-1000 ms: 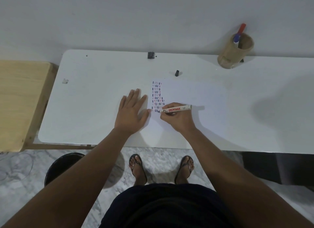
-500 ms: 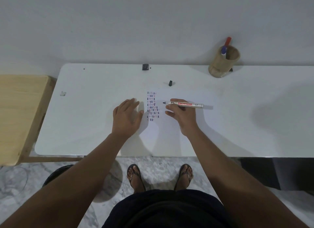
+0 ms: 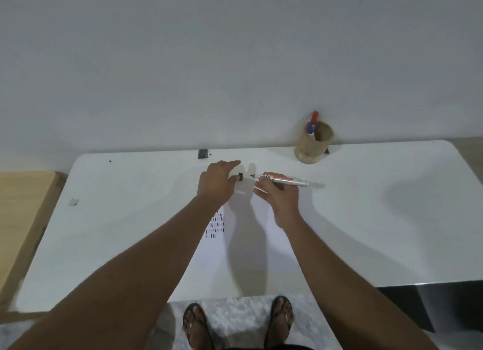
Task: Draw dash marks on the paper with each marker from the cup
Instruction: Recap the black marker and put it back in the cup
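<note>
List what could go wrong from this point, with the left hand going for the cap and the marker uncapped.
1. The right hand holds the uncapped marker tip-first toward the left hand; capping carelessly could ink the fingers.
2. The small black cap lies loose on the table and could be knocked away rather than pinched.
3. The left forearm lies over the dash marks on the paper; fresh ink might smear.

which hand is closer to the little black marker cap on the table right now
Left. The left hand has its fingertips right at the black cap; the right hand, holding the marker, sits off to the cap's right.
</note>
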